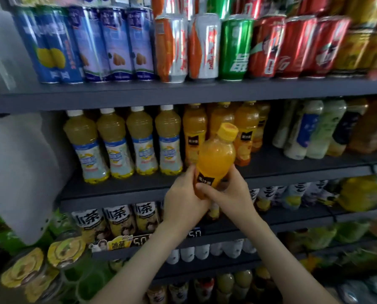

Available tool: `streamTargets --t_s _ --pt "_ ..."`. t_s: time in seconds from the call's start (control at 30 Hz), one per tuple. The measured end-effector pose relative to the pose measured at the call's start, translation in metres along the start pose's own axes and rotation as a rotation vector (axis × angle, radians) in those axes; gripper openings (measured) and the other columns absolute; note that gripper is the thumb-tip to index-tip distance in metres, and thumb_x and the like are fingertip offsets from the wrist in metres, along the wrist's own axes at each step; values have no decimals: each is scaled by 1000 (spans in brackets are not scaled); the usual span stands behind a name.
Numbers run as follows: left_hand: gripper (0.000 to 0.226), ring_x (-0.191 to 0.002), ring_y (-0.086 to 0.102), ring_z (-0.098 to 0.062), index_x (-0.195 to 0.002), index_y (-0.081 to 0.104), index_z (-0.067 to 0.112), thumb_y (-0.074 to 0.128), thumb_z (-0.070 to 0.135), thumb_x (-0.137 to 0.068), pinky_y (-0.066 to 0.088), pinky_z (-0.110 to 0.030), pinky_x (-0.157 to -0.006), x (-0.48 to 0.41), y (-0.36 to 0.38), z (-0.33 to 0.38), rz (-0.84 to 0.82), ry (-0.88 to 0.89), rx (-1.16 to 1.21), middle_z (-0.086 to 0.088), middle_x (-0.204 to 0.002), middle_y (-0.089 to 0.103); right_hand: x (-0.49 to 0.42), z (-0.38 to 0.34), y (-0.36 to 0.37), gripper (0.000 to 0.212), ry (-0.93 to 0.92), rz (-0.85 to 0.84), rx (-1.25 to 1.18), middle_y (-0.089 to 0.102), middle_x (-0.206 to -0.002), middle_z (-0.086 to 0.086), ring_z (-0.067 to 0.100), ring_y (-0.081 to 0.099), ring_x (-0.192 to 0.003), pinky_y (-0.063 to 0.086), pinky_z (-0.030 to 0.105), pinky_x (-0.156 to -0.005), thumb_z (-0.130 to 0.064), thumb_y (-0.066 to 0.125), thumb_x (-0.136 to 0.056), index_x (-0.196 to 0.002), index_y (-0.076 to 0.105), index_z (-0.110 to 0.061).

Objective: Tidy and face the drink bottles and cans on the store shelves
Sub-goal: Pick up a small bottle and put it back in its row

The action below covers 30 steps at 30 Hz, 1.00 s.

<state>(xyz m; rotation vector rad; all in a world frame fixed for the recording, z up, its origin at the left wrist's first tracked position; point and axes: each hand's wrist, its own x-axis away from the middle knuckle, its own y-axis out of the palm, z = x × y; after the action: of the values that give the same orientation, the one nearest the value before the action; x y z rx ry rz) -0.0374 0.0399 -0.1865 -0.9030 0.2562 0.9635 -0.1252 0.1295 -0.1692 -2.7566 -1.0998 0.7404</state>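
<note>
Orange juice bottle (216, 159), clear plastic with a chunky yellow screw cap (227, 132) and a black label patch, is up in the air, held in front of the dark grey middle shelf (292, 170) and not standing on it. It's tipped a bit, cap leaning up and to the right, just in front of the row of matching orange bottles (194, 132), which is where I'd guess it belongs.

Both hands are on it. The left hand (183, 200) wraps the lower body from the left and the right hand (229, 194) from the right, fingers (238, 172) curled round the bottom half, right thumb across the front just under the label. So both are clenched on the bottle, nothing loose.

Handling-wise, my take: it looks full, so it's got some weight for its size, and the juice will slosh if you swing it. Plastic like this is stiff but gives a little when squeezed, and it's smooth, so maybe slick if it's damp (can't tell from here). Not really fragile. Best hold is probably the body around the label; one hand should do, leaving the other free to nudge neighbours.

Left of it stand pale yellow drink bottles with white caps (110, 141), and the shelf above carries a blurry row of cans (205, 47).
</note>
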Motion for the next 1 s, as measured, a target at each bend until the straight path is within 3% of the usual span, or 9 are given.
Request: streamTargets --t_s 0.1,0.2,0.33,0.4,0.5,0.67,0.8,0.93,1.0 --pt "61 -109 52 -13 -134 47 24 73 28 -78 38 -18 -81 -11 33 26 -73 86 65 1 -118 60 1 11 -38 43 40 159 -17 67 -101 -4 2 63 -91 51 16 -74 -22 82 -73 -108 57 -26" --pt "72 -124 34 0 -144 27 31 68 32 -85 23 -6 -99 -24 57 47 -195 224 148 11 -133 43 -5 18 -80 38 42 288 -91 67 -98 -8 -6 62 -87 51 13 -71 -13 78 -77 -107 57 -26" --pt "72 -145 11 -13 -150 10 39 51 49 -92 8 -26 -116 -48 94 61 -103 329 36 10 -156 15 -30 43 -130 46 42 372 -67 65 -104 -4 -2 62 -92 51 11 -73 -12 78 -78 -118 55 -15" --pt "73 -147 -1 -21 -151 3 39 49 44 -94 0 -31 -114 -62 113 61 -16 324 -114 1 -160 -1 -47 58 -149 54 59 359 -34 62 -109 -11 -5 59 -98 51 14 -80 -16 79 -76 -122 51 -18" --pt "77 -146 -10 -28 -152 5 31 55 34 -94 2 -47 -115 -80 140 55 102 296 -349 -9 -159 -13 -75 75 -167 61 59 283 -16 54 -107 -23 -13 55 -97 49 11 -81 -17 80 -76 -126 47 -20" --pt "84 -143 0 -40 -152 19 19 66 36 -85 7 -59 -110 -95 172 41 190 183 -579 -22 -156 0 -118 101 -181 58 40 103 17 61 -106 -16 -13 55 -94 48 9 -85 -23 76 -80 -130 48 -19" --pt "96 -143 -4 -42 -152 16 20 76 16 -78 7 -62 -109 -99 179 43 216 153 -651 -25 -156 4 -140 112 -182 53 -10 -47 48 60 -106 -17 -14 54 -91 40 0 -76 -24 70 -86 -134 46 -23" --pt "99 -142 -2 -45 -153 13 20 77 14 -77 6 -61 -109 -98 179 48 204 118 -693 -23 -157 4 -155 122 -174 53 -35 -94 61 59 -111 -10 9 57 -106 45 21 -88 -23 64 -90 -137 41 -21" --pt "98 -142 -1 -45 -153 13 20 76 16 -78 5 -60 -110 -97 178 50 185 112 -701 -23 -157 5 -160 124 -171 53 -35 -119 84 58 -113 -8 12 57 -107 43 17 -83 -25 60 -93 -141 37 -19"
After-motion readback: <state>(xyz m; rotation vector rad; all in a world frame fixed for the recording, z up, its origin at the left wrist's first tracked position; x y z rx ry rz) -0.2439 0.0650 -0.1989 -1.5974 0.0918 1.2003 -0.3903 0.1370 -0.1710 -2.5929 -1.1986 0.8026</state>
